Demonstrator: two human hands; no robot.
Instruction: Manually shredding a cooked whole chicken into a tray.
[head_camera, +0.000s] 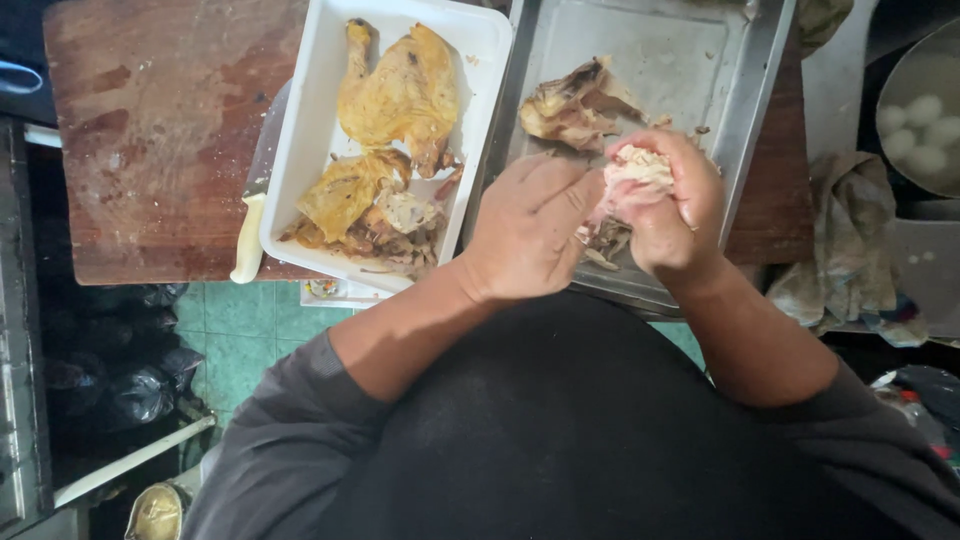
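The right hand (668, 205) is closed on a lump of pale chicken meat (640, 165) — its long axis cannot be told. The left hand (528, 225), fingers curled, touches it over the metal tray (745, 120).

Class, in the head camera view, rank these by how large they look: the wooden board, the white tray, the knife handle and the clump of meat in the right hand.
1. Wooden board
2. White tray
3. Clump of meat in the right hand and the knife handle: too alike to rank, and fingers hide part of the meat.

Both hands meet close together, left hand (527, 228) palm-down with fingers extended, right hand (668, 205) curled shut.
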